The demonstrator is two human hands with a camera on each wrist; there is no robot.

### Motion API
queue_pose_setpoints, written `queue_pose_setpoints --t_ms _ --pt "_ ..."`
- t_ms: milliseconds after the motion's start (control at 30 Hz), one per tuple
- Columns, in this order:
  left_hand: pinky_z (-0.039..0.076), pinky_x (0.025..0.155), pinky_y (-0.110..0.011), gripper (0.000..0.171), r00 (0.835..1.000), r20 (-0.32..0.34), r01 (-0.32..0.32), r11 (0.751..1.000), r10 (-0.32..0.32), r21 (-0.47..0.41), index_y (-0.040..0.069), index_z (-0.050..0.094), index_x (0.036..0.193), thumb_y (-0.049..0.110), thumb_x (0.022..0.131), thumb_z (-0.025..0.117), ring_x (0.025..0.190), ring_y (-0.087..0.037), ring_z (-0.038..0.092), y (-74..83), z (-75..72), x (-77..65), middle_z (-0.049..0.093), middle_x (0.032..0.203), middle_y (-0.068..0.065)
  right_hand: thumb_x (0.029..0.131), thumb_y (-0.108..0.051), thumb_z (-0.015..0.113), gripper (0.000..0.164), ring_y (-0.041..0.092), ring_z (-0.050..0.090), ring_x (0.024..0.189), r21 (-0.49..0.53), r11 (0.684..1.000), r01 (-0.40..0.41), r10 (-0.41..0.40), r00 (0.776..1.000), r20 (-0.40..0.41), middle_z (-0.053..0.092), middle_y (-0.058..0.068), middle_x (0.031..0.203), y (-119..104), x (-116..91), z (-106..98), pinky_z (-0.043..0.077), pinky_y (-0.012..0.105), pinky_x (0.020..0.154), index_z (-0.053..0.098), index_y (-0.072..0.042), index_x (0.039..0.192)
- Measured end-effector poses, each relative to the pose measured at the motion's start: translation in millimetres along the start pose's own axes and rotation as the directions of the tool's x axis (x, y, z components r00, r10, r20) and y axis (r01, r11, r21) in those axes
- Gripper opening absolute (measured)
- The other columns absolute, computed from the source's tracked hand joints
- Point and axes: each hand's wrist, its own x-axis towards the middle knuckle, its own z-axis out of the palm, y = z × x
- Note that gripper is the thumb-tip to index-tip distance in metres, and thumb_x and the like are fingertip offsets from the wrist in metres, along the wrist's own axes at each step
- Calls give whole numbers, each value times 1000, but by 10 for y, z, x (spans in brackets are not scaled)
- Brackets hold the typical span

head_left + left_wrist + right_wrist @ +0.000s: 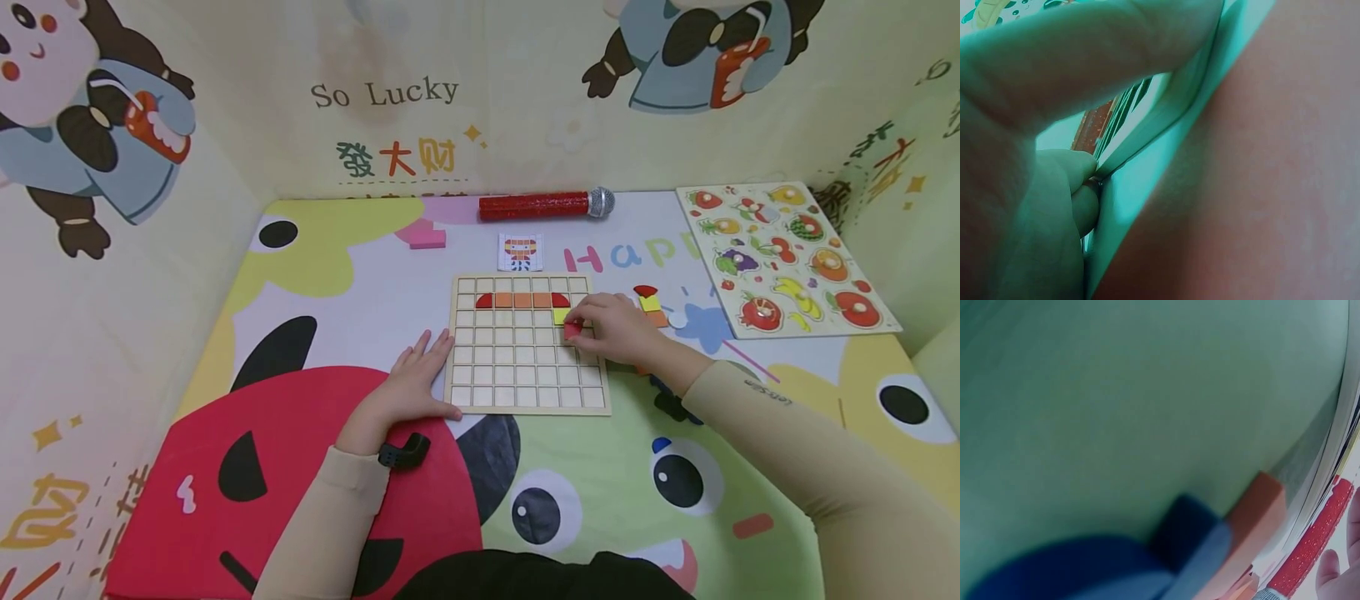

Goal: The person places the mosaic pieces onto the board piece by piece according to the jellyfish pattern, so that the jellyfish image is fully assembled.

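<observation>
Right grip [621, 330] pinches one red block [572, 331]; left grip [412, 379], spread, touches one grid board [504, 377].

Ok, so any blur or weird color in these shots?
Head view: fairly even light, grid board readable; left wrist view: cyan-green cast over the left hand, right side a pinkish blur; right wrist view: dim green tint, blue blocks soft up close, mic crisper.

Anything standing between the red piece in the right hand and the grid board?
Nothing visible does: the right hand pinches the red piece right at the grid board, near the yellow piece; the left hand is away at the board's left edge.
</observation>
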Motion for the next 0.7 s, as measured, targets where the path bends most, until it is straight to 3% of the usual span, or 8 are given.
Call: queue_pose_setpoints --t_ms 333,700 --pt "7 111 -53 116 1000 2 -2 1000 2 5 19 10 147 41 59 80 141 -25 -3 8 -1 10 7 154 1 79 -37 66 29 19 52 102 -77 996 39 -37 999 24 62 -1 101 4 2 59 30 50 95 66 -19 103" --pt "6 111 -52 115 1000 -4 8 1000 -8 -9 18 11 147 41 59 81 141 -25 -4 6 2 -8 7 154 1 80 -36 66 31 21 49 108 -105 994 11 -5 998 56 61 0 106 -34 23 72 29 50 97 65 -20 107"
